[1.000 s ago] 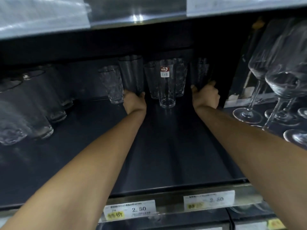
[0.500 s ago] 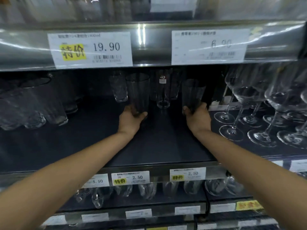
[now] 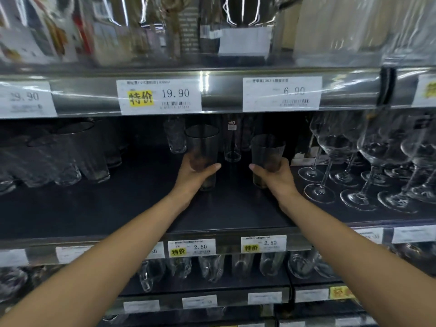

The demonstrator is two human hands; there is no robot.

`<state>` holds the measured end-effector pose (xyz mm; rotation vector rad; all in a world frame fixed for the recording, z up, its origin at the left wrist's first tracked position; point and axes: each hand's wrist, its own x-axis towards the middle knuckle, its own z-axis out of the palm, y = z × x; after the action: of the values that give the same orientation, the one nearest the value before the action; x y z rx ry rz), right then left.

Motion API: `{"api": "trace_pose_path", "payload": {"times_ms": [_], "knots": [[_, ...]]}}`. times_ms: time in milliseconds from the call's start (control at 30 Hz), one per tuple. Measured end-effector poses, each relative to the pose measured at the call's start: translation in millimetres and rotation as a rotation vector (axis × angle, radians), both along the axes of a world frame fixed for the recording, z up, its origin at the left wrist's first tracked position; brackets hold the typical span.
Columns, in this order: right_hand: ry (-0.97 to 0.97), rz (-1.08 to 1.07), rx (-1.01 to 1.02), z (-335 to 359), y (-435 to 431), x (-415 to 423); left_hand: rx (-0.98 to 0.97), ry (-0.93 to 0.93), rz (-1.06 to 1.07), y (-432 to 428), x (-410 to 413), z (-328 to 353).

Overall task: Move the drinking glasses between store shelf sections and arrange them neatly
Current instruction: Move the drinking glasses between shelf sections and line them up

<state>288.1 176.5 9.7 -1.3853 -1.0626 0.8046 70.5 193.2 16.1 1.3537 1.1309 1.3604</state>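
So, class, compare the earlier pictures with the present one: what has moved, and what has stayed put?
Each hand has pulled a tumbler forward from the back row: the left hand grips the left tumbler, the right hand the right tumbler. The labelled glass, the patterned glass and the wine glasses stayed put.

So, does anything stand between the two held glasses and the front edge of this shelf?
Nothing visible does. The left hand grips one clear tall drinking glass, the right hand a second clear glass, and the dark shelf board before them carries nothing. Clear stemmed wine glasses stand only to the right.
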Motion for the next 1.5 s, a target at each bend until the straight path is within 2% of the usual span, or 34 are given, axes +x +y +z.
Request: {"api": "trace_pose_path", "payload": {"times_ms": [167,367,533,767,900,1133,1267,1500], "knots": [[0.113,0.087,0.006,7,-12,1,-0.025,0.000,-0.063,-7,-8,5],[0.414,0.328,-0.019,27,-50,-7,-0.201,-0.207,-0.247,-54,-34,16],[0.438,0.471,-0.054,32,-87,-43,-0.186,-0.264,-0.276,-110,-62,23],[0.504,0.715,-0.092,29,-131,-123,-0.136,-0.452,-0.052,-183,-111,20],[0.525,0.862,-0.123,26,-147,-175,-0.077,-0.465,0.071,-226,-155,17],[0.575,1.112,-0.226,25,-171,-267,0.010,-0.599,0.282,-298,-230,19],[0.506,1.188,-0.254,24,-187,-323,0.021,-0.593,0.464,-331,-280,24],[0.553,1.299,-0.300,26,-209,-434,0.056,-0.510,0.620,-366,-377,34]]}}
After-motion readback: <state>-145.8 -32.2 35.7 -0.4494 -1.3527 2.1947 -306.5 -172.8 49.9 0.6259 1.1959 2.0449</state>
